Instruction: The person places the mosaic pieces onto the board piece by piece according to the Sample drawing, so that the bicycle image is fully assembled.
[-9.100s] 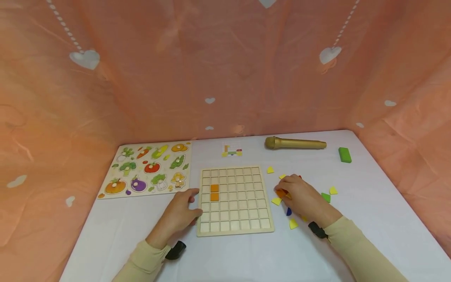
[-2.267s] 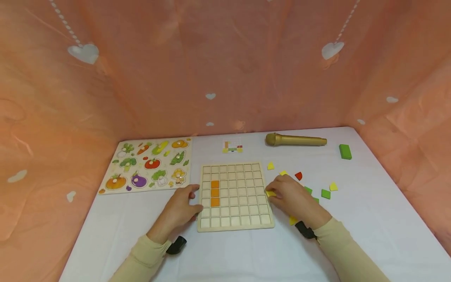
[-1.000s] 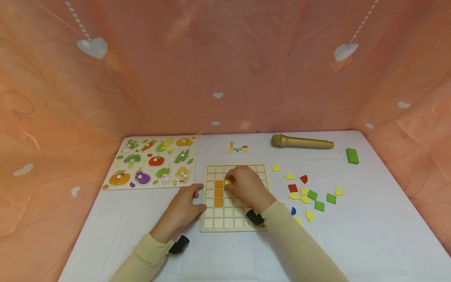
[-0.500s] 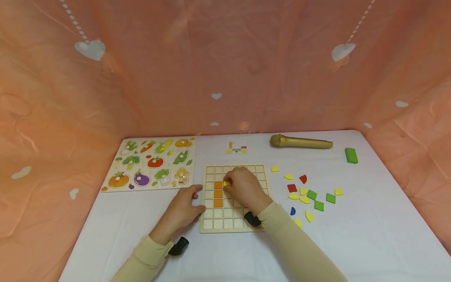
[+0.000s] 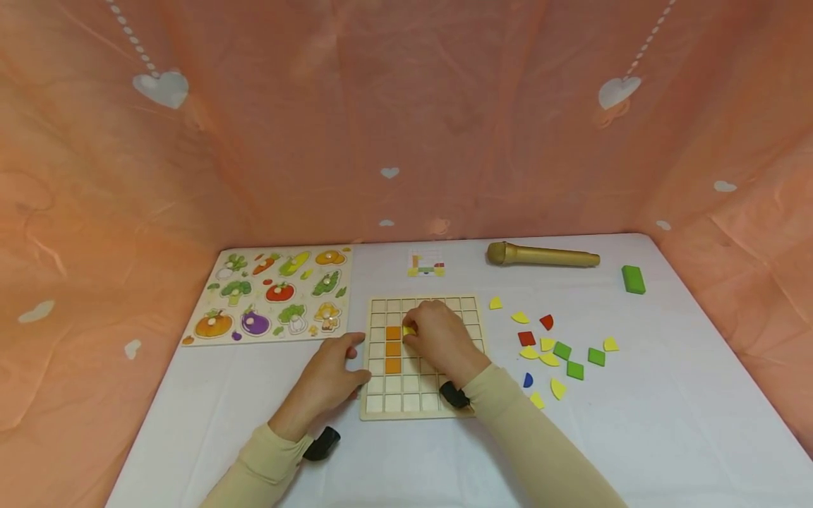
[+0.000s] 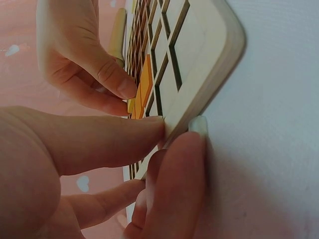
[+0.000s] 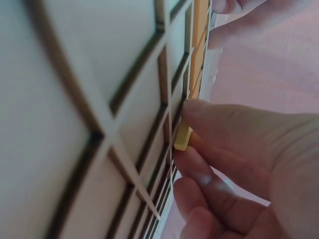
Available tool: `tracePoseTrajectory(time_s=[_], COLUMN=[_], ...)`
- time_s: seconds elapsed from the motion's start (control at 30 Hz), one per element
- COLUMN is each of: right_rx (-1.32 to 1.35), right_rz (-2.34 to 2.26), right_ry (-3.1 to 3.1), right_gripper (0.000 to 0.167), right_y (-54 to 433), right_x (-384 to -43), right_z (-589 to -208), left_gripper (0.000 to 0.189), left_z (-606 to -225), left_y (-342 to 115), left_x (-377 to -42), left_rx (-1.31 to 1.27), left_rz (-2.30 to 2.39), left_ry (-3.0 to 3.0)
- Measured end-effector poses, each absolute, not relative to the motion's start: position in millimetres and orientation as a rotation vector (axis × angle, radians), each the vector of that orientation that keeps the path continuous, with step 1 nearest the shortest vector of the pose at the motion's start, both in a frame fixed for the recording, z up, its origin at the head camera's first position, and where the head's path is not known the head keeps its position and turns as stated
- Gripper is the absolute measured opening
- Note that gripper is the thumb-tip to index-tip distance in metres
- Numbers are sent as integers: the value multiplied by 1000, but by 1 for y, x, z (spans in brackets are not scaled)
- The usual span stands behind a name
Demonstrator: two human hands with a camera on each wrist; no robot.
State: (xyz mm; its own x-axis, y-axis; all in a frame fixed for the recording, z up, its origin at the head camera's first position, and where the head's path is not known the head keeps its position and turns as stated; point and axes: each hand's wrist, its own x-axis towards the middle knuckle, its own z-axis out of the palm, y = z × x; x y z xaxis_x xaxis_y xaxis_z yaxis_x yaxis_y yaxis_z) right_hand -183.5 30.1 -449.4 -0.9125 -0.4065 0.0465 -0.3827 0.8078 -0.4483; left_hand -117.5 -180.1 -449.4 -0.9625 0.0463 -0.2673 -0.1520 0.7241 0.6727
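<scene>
A square wooden grid board [image 5: 394, 408] lies mid-table, with three orange square tiles [image 5: 393, 349] in one column of cells. My left hand [image 5: 327, 377] grips the board's left edge; in the left wrist view the thumb [image 6: 114, 144] touches the rim and another finger curls against the side. My right hand [image 5: 441, 335] is over the board, pinching a small yellow tile [image 7: 183, 137] between thumb and finger. The tile is at the cell right of the top orange tile, its outline partly hidden by the fingers.
Loose yellow pieces [image 5: 558, 389], green tiles [image 5: 596, 357], red pieces [image 5: 526, 339] and a blue half-circle [image 5: 528, 380] lie right of the board. Behind are a pattern card [image 5: 426, 263], a gold microphone [image 5: 546, 255] and a green block [image 5: 633, 279]. A vegetable puzzle [image 5: 298, 336] lies left.
A third orange tile joined the column. The right hand picked a yellow tile from the right and carried it left onto the board; over the last half second both hands hardly move.
</scene>
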Motion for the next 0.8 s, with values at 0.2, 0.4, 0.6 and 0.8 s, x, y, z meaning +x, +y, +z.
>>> tracePoseTrajectory(time_s=[0.2, 0.4, 0.6, 0.8], right_rx=[-645, -642, -646, -660], right_rz=[-712, -723, -738, -733], right_ry=[2939, 2919, 2903, 2904], right_gripper=[15, 15, 14, 14], right_y=[31, 30, 29, 29], right_x=[-183, -183, -183, -183], right_z=[-450, -449, -449, -448], left_gripper=[69, 69, 70, 70], left_z=[-451, -451, -451, -451], left_y=[-180, -181, -180, -180], left_x=[-118, -117, -117, -118], left_rx=[-77, -83, -87, -88], left_rz=[1072, 1094, 1118, 1099], left_ry=[2666, 2648, 2627, 2633])
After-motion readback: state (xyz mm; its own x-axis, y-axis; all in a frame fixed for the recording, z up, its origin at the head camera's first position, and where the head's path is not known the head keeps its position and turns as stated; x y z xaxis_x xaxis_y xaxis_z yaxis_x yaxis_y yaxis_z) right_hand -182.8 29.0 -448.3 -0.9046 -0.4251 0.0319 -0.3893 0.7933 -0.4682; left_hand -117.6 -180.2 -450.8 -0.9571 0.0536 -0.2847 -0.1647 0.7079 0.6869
